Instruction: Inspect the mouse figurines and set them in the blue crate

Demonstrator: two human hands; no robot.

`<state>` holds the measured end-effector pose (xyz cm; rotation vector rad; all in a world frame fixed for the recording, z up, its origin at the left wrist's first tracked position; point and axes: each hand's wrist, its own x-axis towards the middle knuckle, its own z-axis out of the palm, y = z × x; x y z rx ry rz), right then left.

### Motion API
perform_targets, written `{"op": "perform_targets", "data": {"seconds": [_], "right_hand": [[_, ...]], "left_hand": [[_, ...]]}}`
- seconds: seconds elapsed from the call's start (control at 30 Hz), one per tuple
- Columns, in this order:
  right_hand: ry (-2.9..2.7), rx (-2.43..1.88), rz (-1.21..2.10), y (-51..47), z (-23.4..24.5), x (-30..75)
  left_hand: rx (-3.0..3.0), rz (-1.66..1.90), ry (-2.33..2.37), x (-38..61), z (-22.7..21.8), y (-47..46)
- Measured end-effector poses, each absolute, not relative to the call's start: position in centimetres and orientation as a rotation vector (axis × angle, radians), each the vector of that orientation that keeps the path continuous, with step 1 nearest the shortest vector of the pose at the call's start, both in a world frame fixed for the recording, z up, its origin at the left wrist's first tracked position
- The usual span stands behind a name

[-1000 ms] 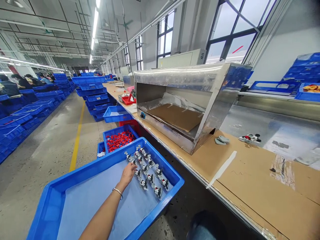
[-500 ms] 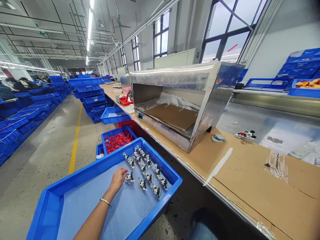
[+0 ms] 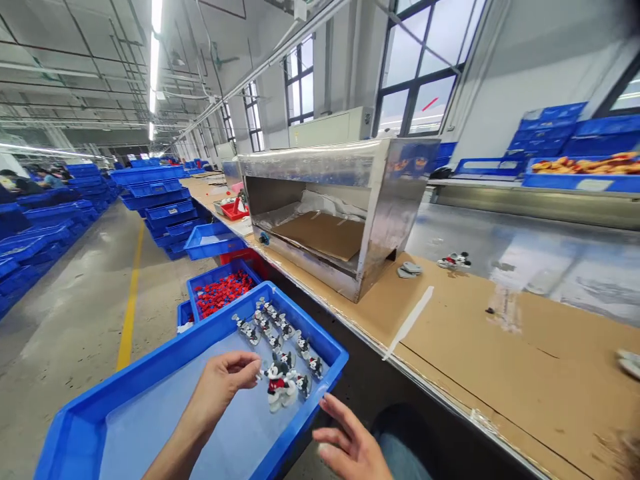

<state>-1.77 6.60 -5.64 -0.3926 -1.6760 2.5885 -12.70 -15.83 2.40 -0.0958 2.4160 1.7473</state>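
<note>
My left hand [image 3: 227, 380] pinches a small black, white and red mouse figurine [image 3: 278, 385] at its left side. The figurine is lifted above a blue tray [image 3: 75, 407] lined with pale sheeting. Behind it, several similar figurines [image 3: 274, 321] stand grouped at the tray's far right end, some partly hidden by the lifted one. My right hand [image 3: 353, 440] is beside the tray's right edge, fingers apart, holding nothing.
Right of the tray runs a cardboard-covered bench [image 3: 460, 347] with a metal hood [image 3: 320, 160], grey flat pieces [image 3: 410, 269] and another mouse figurine [image 3: 454, 261] on it. A blue bin of red and blue parts [image 3: 223, 295] stands beyond the tray. Stacked blue crates [image 3: 165, 207] line the aisle.
My left hand has taken up a mouse figurine from the tray and brought it closer. My right hand has come into view from below. The head view has turned rightward.
</note>
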Motion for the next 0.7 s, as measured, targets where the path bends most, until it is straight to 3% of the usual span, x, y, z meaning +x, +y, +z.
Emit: {"op": "perform_targets", "data": {"seconds": [0.17,0.43,0.7], "right_hand": [[-1.473,-0.233,2.755,6.9,-3.9,-3.0],[-1.616,-0.266,2.592,9.9,-1.8,-1.9],[-1.672,-0.251,2.425,9.8,-2.9,-1.8]], "left_hand": [[0.04,1.814,2.16,-10.5,3.9,-9.7],[0.315,1.892,2.008,-10.2,3.4,-5.0],[0.508,1.736,1.991,-9.9,4.9,-2.7]]}}
